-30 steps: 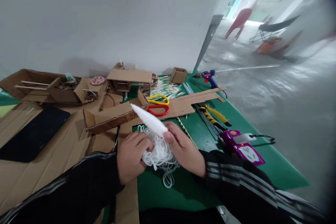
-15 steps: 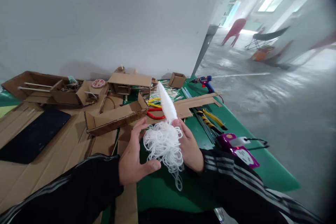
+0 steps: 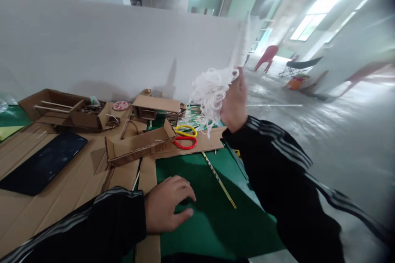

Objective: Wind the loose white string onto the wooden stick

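My right hand (image 3: 235, 102) is raised above the far side of the table, its fingers closed around a bundle of white string (image 3: 211, 90). Loops of the string hang down on the left of the hand, and a pale pointed end, blurred by motion, sticks up above it. My left hand (image 3: 169, 203) is low over the green tabletop (image 3: 197, 238), empty, with thumb and fingers apart. To its right lies a thin yellow stick with dark marks (image 3: 219, 180). Scissors with one yellow and one red handle (image 3: 186, 143) lie farther back.
An open cardboard tray (image 3: 140, 148) stands behind my left hand. Cardboard boxes (image 3: 74, 111) line the white partition (image 3: 108, 49). A black tablet-like panel (image 3: 46, 162) lies on cardboard at left. Thin sticks (image 3: 193, 118) are scattered at the back. My right sleeve hides the table's right side.
My right hand has lifted the white string up and away to the right. My left hand has come away from the string and dropped lower. The marked yellow stick has come into sight.
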A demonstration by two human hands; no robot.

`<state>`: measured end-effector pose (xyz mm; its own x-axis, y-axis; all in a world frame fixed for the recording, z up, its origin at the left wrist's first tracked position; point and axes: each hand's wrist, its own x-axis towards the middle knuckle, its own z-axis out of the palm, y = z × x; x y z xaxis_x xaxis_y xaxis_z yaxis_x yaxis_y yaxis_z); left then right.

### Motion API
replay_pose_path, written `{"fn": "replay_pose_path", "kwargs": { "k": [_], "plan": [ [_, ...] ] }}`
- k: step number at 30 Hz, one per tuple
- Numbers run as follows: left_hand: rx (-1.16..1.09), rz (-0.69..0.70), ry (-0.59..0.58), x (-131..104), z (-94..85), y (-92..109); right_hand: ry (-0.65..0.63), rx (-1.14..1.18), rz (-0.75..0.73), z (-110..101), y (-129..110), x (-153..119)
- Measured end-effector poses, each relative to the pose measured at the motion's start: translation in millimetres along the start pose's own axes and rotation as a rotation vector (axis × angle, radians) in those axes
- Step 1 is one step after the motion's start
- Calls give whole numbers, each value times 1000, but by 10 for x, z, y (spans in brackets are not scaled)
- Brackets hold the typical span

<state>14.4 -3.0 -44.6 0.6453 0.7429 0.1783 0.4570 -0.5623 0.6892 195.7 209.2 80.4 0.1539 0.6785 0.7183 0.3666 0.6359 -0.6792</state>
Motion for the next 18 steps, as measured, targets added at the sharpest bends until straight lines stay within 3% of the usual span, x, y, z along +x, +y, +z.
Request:
{"fn": "replay_pose_path", "kwargs": {
  "k": [1,3,5,7,13,18],
  "plan": [
    [17,6,-10,0,5,0,98,-15,-9,112,81,147],
    [36,0,-8,0,18,-5,149,-48,-2,341,256,385],
    [39,-11,7,-1,32,-15,133,-254,98,545,440,537],
    [33,-15,13,1,43,-28,88,-288,132,703,626,595],
    [44,-55,-30,34,69,-72,-87,-364,206,941,1111,322],
    [45,-69,-41,42,67,-50,-252,-406,239,978,1265,16]
  ]
}}
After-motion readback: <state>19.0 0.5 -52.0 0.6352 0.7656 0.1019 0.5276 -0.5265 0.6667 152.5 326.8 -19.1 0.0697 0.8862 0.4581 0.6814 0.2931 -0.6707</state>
